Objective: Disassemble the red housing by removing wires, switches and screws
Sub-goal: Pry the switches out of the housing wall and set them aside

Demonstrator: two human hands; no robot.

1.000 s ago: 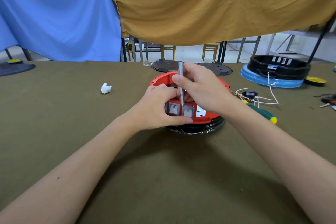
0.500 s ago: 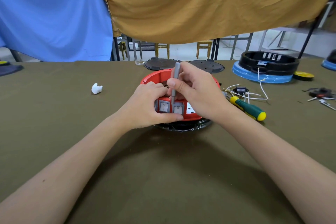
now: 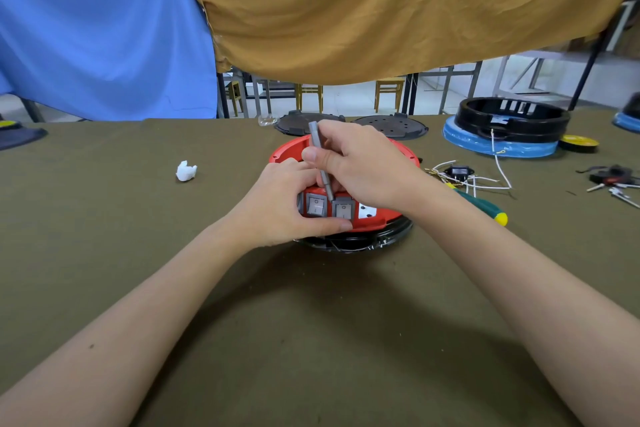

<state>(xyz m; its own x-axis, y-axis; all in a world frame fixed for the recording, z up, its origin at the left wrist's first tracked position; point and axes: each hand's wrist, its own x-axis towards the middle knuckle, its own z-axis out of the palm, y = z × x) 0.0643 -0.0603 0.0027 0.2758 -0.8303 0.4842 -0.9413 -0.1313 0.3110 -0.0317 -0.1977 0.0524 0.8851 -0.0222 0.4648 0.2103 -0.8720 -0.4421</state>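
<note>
A round red housing sits in the middle of the table, on top of a black ring. It is open on top like a bowl, but the hands cover most of the inside, so what lies in it cannot be seen. Two gray switches sit side by side in its front wall, and a white sticker is just to their right. The left hand grips the front of the housing, with the thumb pressed along the edge under the switches. The right hand pinches a thin gray screwdriver, and its tip points down just behind the right switch. To the right of the housing lies one screwdriver with a green and yellow handle. Near it is a loose bunch of white wires with a small black part among them. Farther back on the right, a black tub sits on a blue base, and a white wire hangs over its front. A yellow disc lies beside it. Two dark round plates lie behind the housing. One small white lump lies alone on the left. Some keys lie at the far right. A blue cloth and a brown cloth hang behind the table.
</note>
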